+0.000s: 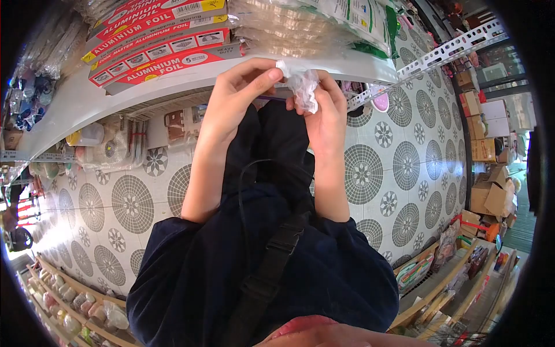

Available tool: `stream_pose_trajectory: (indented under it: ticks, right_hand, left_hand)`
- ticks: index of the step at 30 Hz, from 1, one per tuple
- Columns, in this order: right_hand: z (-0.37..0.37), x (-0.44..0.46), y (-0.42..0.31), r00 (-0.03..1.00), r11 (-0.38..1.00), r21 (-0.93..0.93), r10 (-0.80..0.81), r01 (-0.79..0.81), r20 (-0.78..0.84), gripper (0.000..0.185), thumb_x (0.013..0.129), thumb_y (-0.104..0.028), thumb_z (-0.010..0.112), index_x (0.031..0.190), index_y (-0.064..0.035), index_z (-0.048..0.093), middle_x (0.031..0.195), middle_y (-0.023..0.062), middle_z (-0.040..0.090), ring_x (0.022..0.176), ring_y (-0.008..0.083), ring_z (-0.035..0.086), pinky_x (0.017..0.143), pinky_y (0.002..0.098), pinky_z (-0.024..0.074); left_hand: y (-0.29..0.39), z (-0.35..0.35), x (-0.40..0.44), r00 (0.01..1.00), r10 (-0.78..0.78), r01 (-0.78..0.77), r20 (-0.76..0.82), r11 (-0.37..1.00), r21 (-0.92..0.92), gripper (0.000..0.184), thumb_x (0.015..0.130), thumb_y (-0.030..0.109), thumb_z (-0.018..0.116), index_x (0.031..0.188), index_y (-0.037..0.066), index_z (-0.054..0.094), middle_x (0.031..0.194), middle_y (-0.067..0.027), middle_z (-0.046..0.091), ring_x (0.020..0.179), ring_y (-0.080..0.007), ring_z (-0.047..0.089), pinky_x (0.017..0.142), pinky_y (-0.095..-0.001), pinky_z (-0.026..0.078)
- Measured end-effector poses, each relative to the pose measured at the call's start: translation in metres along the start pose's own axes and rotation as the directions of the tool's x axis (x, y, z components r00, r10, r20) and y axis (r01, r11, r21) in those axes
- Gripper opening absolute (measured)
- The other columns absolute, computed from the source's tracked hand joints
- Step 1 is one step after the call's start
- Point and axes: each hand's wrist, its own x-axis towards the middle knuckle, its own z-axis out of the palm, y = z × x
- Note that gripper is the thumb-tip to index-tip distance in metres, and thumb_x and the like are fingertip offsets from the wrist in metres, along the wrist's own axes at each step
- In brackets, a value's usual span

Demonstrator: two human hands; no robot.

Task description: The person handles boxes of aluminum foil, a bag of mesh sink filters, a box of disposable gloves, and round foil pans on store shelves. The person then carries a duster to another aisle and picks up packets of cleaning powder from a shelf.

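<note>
Patterned tile floor [363,172] runs below a white shelf [370,68]; shop-like interior, stock all round. Landmark for these notes: stack of aluminium foil boxes [165,43] on the shelf.

Head view, the only one. Right of the foil boxes: clear-wrapped packs [283,29], then green-and-white bags [361,23]. Below the foil boxes, under the shelf: more bagged goods [118,141]. Far right of them, across the floor: cardboard boxes [488,188].

Crumpled plastic [303,89], whitish and part see-through, is held in front of the shelf, below and right of the foil boxes' near right end. Left hand [243,92], the one nearer the foil boxes: thumb and forefinger pinched narrow on a small white end of it. Right hand [326,101], farther right of the boxes: fingers curled round the looser part, thumb alongside. Whether the white end and the looser part are one piece, cannot tell; nor whether anything sits inside.

Step in hand, as I judge it: working the plastic between the fingertips, both hands close together. Next move seems to call for a steady right-hand hold while the left pinch gets a clean grip on the white end; film this thin could slip or tear.
</note>
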Motion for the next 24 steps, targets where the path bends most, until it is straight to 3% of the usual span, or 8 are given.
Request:
stream_pose_trajectory:
  ticks: [7,14,17,24]
  right_hand:
    - [0.007,-0.003,-0.014,0.997,1.000,0.009,-0.011,0.012,-0.074,0.021,0.088,-0.006,0.054,0.106,0.0046,0.055,0.082,0.0082,0.060,0.063,0.0130,0.054,0.060,0.0291,0.0485]
    - [0.003,-0.002,-0.021,0.987,0.997,0.042,-0.061,0.068,-0.145,0.017,0.087,-0.006,0.054,0.102,0.0018,0.056,0.082,0.0060,0.058,0.060,0.0093,0.050,0.060,0.0311,0.0477]
    - [-0.002,-0.001,-0.019,0.972,0.991,-0.012,-0.136,0.136,-0.191,0.016,0.087,-0.005,0.053,0.101,0.0017,0.055,0.081,0.0055,0.057,0.060,0.0092,0.049,0.060,0.0312,0.0474]
    - [0.004,-0.004,-0.012,0.968,0.964,-0.185,-0.219,0.194,-0.126,0.016,0.089,-0.003,0.051,0.103,0.0039,0.053,0.090,0.0081,0.056,0.068,0.0138,0.057,0.060,0.0303,0.0508]
  left_hand:
    - [0.004,-0.011,-0.002,0.990,0.049,-0.059,-0.133,0.996,-0.066,0.016,0.087,0.014,0.066,0.093,-0.001,0.066,0.083,-0.0042,0.064,0.074,-0.0098,0.055,0.069,-0.0232,0.044]
    - [0.005,-0.024,-0.002,0.980,0.098,-0.107,-0.172,0.993,-0.047,0.016,0.089,0.016,0.065,0.093,0.001,0.065,0.084,-0.0037,0.062,0.074,-0.0094,0.054,0.069,-0.0225,0.044]
    - [0.007,-0.026,-0.004,0.981,0.085,-0.097,-0.174,0.994,-0.058,0.017,0.089,0.017,0.064,0.095,0.001,0.065,0.084,-0.0037,0.061,0.075,-0.0094,0.054,0.069,-0.0223,0.043]
    - [0.011,-0.016,-0.007,0.988,0.025,-0.034,-0.154,0.998,-0.050,0.019,0.089,0.018,0.064,0.098,0.001,0.064,0.085,-0.0037,0.061,0.075,-0.0096,0.054,0.070,-0.0221,0.042]
